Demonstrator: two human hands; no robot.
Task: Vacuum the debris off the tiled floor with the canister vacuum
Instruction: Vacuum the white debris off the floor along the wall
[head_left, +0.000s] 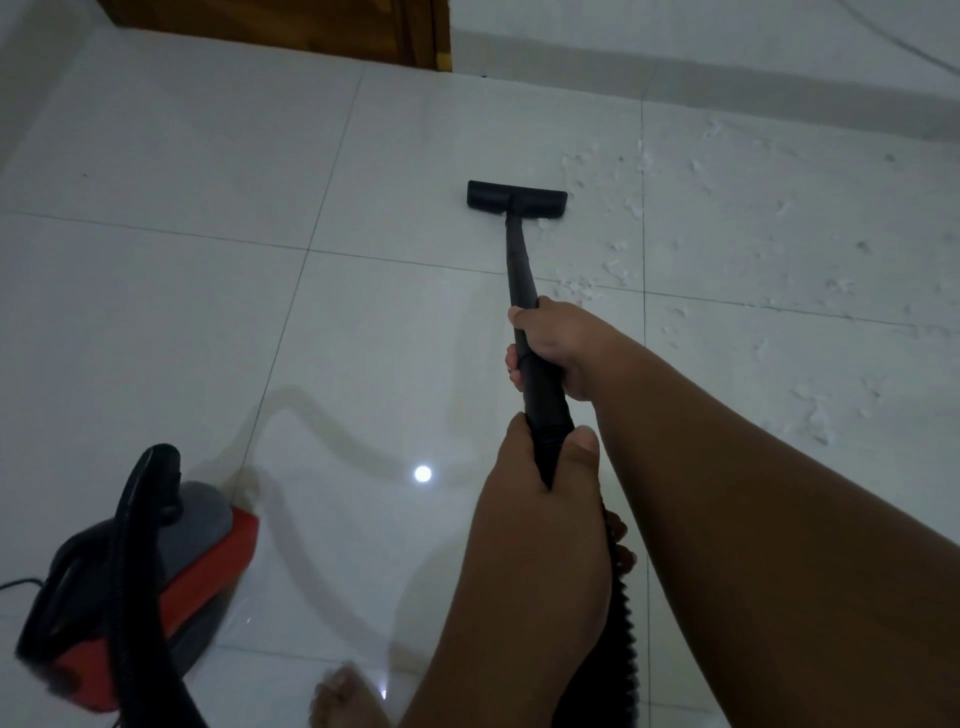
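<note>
Glossy white tiled floor (208, 312) fills the view, dimly lit, with a wooden door frame (415, 36) at its far edge and a bright spot of light reflected near the middle. White debris (727, 234) lies scattered over the floor's right side, from the far wall toward the near right. A black floor nozzle (517, 196) sits flat on the tiles just left of the debris, touching its nearest bits. Its black wand (519, 270) slopes back to the person. The right hand (558, 348) has its grip clenched around the wand's middle; the left hand (540, 499) has its grip clenched lower, where the ribbed hose (621, 623) begins. The red and grey canister vacuum (156, 571) stands at the floor's near left, blurred, beside a bare foot (348, 701).
</note>
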